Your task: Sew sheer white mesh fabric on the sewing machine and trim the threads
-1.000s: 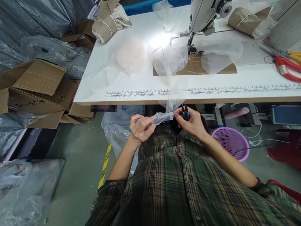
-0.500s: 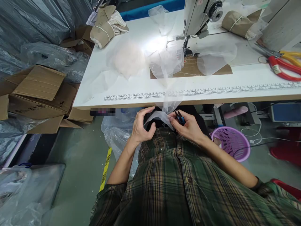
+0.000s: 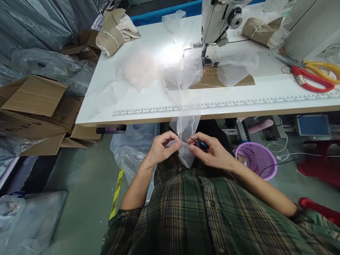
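Observation:
A strip of sheer white fabric hangs over the table's front edge into my lap. My left hand pinches its left side between thumb and fingers. My right hand has the fabric's right side at its fingertips and also holds small dark blue thread snips, partly hidden by the fingers. The two hands are close together, just below the table edge. Above them, more of the sheer fabric lies bunched on the table to the left of the sewing machine's needle area.
The sewing machine stands at the back of the white table. Red-handled scissors lie at the right beside yellow-handled ones. Tied bundles rest at the back. A purple basket and an opened cardboard box flank me.
My left hand has gone from spread fingers to a pinch on the fabric. The fabric end now hangs down between my hands. My right hand has moved slightly down, still with the snips.

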`<state>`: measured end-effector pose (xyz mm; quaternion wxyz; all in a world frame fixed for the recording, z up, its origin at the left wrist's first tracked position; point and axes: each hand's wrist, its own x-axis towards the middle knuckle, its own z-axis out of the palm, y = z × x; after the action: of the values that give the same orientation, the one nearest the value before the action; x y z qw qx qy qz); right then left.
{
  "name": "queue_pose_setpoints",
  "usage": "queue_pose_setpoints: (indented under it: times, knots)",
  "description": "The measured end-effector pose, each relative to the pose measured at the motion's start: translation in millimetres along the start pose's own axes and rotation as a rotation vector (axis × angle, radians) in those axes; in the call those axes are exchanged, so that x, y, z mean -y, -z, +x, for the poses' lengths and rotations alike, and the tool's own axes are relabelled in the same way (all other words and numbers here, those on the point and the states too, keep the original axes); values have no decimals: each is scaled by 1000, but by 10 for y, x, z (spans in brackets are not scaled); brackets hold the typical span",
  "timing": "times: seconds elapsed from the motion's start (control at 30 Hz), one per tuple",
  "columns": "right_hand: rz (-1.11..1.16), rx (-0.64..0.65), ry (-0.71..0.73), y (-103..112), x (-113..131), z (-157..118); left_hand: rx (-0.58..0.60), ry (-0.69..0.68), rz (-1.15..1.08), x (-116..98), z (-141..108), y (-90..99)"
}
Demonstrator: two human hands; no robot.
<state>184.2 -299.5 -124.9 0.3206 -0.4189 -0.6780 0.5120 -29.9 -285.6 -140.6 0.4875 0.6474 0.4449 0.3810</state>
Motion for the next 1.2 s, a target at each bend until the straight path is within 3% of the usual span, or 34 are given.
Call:
queue_pose_setpoints:
  times: [0.1,0.53,0.7,0.9,1.03,1.2]
  knots:
    - [42,23,-41,1,-10,50,-66,59,49,7,-57,24]
    - [-163,31,3,-88,8,248,-113,-29,21,20,-68,60]
    - [-200,6,13,-117,34,280,-191,-1,59,3,-79,75]
    - [-260,-28,22,-188,13,340,-184,3,78,11,-71,69]
    - [-145,-69,32,-247,-33,299,-169,-31,55,-39,-89,23]
    - [3,-14,178,-289,1,166,-282,-134,109,-183,-153,-56]
